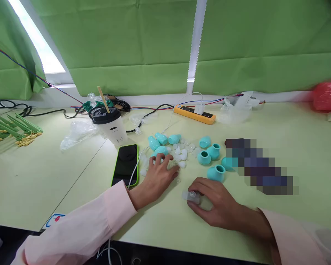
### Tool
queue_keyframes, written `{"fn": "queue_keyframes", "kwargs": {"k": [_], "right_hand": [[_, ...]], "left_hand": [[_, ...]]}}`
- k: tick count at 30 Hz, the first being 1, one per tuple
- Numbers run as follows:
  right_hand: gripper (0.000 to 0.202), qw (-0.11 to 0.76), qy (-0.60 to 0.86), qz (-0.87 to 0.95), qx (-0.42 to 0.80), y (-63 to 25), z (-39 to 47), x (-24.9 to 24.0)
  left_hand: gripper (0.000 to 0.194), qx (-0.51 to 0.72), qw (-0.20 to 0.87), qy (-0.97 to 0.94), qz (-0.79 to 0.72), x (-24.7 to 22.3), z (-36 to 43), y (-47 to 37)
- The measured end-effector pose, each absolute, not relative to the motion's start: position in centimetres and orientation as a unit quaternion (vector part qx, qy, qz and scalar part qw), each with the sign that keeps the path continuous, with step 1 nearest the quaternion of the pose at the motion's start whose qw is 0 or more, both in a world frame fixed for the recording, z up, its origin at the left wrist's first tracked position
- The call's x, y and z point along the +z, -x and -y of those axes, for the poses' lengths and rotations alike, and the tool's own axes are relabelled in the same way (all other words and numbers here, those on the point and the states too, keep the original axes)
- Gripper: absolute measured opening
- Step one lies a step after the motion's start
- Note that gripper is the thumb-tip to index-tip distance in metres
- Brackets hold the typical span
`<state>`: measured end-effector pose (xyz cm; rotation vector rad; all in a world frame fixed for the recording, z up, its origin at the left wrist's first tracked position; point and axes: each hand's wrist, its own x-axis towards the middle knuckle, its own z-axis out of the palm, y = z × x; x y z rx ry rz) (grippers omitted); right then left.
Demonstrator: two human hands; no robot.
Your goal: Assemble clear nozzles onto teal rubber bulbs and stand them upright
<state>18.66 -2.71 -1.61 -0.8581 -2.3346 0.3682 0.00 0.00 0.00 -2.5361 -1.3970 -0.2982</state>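
Observation:
My right hand (216,200), near the front of the table, pinches a small translucent plastic piece (193,197) between thumb and fingers. My left hand (157,178) reaches over a cluster of small whitish plastic pieces (182,154), palm down, fingers apart and bent. Its fingertips are close to a glossy teal vase-shaped piece (160,150); whether they touch it, I cannot tell. More teal pieces of that kind (174,138) lie behind the hand. To the right sit several teal pot-shaped pieces (216,173), some with open mouths showing. A tiny clear ring (178,180) lies by my left thumb.
A phone with a green edge (125,165) lies left of my left hand, a white cable across it. Behind it stands a lidded cup with a straw (113,130). An orange power strip (194,115), plastic bags (235,110) and green plastic parts (13,127) lie further off.

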Motion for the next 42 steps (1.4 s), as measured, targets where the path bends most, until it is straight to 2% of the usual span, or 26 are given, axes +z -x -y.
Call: {"fn": "queue_keyframes", "kwargs": {"k": [7,10,14,18,25,29,37,42], "right_hand": [[0.015,0.343,0.318,0.868,0.165,-18.7,2.6,-1.7],[0.013,0.355,0.314,0.865,0.166,-18.7,2.5,-1.8],[0.014,0.374,0.317,0.855,0.169,-18.8,2.3,-1.9],[0.014,0.396,0.324,0.838,0.19,-18.8,2.0,-1.9],[0.015,0.409,0.31,0.833,0.207,-18.8,1.9,-1.8],[0.017,0.408,0.301,0.833,0.221,-19.0,1.8,-2.1],[0.016,0.414,0.295,0.837,0.203,-19.1,1.8,-2.2],[0.017,0.417,0.288,0.838,0.202,-19.0,1.8,-2.1]], "left_hand": [[0.018,-0.146,0.073,0.874,0.459,-0.1,-0.2,0.1],[0.016,-0.223,0.045,0.88,0.416,-0.3,-0.2,0.2],[0.009,-0.363,-0.126,0.86,0.334,-0.1,0.5,-0.1],[0.007,-0.406,-0.324,0.787,0.333,0.5,1.3,-0.7],[0.006,-0.395,-0.42,0.749,0.328,0.9,1.2,-0.6],[0.007,-0.371,-0.415,0.768,0.316,1.2,1.2,-0.5],[0.008,-0.413,-0.226,0.841,0.268,1.3,1.5,-0.8],[0.007,-0.393,-0.22,0.857,0.25,1.3,1.6,-0.8]]}}
